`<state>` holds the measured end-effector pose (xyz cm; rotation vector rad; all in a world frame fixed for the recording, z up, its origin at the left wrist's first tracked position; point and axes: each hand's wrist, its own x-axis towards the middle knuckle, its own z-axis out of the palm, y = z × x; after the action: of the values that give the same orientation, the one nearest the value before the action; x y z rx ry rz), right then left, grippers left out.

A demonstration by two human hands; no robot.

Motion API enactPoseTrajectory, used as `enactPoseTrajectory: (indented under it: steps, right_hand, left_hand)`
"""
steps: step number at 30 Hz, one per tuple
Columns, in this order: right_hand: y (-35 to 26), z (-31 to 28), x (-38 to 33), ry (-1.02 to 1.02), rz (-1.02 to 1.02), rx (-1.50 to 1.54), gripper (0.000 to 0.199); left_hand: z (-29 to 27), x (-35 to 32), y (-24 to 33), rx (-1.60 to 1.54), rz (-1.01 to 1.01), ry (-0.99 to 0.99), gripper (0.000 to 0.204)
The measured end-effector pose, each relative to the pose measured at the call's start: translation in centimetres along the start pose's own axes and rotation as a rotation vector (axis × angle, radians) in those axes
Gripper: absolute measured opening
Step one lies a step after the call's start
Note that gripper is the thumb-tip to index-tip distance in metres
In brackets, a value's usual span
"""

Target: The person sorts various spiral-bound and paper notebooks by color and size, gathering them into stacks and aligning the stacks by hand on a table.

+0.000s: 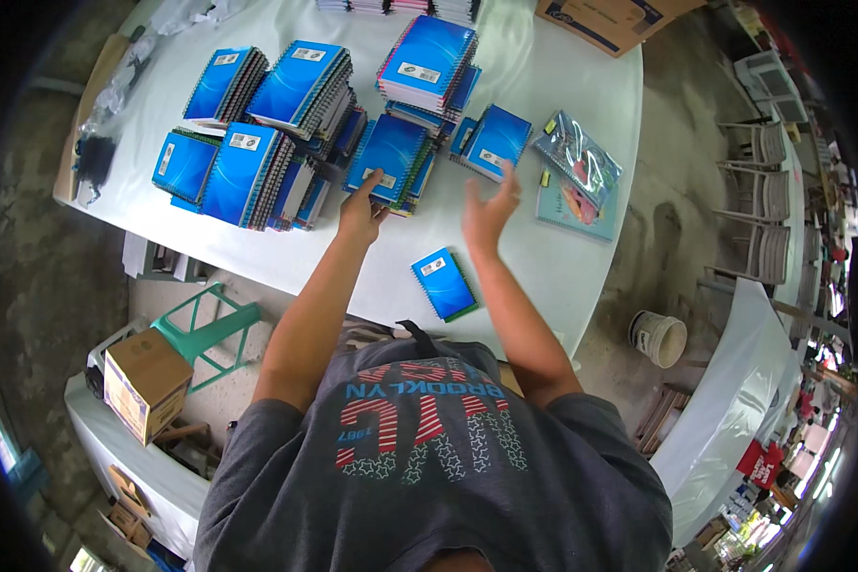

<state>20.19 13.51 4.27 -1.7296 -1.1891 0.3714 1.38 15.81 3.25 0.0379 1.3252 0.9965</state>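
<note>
My left hand (358,212) is at the near edge of a stack of blue spiral notebooks (391,148). A finger lies over the top cover beside its white label, and the others curl at the lower edge. Slightly blurred, my right hand (491,208) is raised with thumb and fingers apart, just short of a low pile of blue notebooks (501,132); nothing shows in it. A single small blue notebook (445,284) with a green lower edge lies nearer to me, between my forearms.
Taller notebook stacks (300,81) crowd the left of the white table (562,276). Clear-wrapped notebooks (582,167) lie at its right. A cardboard box (610,21) sits at the far edge. A green stool (205,329) and a white bucket (656,337) stand on the floor.
</note>
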Motion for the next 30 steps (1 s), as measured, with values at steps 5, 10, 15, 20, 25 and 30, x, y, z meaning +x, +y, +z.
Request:
enactPoseTrajectory:
  steps: [5,10,15,20,25,30]
  right_hand:
    - [-1.8,1.9,-3.0,-0.547,0.708,0.764,0.065]
    - [-5.0,1.3,-5.7,-0.711,0.819,1.17,0.063]
    - [-2.8,2.3,-10.0,-0.845,0.223,0.817,0.073]
    - [1.8,4.4,-13.9,-0.926,0.06,0.434,0.078]
    - [2.6,2.8,-14.0,-1.047,0.114,0.459,0.094]
    - [1.2,3.4,-13.9,-0.925,0.006,0.404,0.091]
  left_hand:
    - [-1.0,-1.5,-1.2,-0.079,0.198,-0.126,0.049]
    - [-6.8,-7.9,-3.0,0.239,0.421,-0.308,0.075]
    - [-13.1,-8.0,-1.9,0.632,0.618,-0.378,0.107]
    - [-14.1,-5.6,-5.7,0.641,0.55,-0.358,0.09]
    - [-14.4,-5.1,-7.4,0.721,0.644,-0.361,0.098]
    - [-14.5,-4.3,-7.3,0.75,0.709,-0.381,0.1]
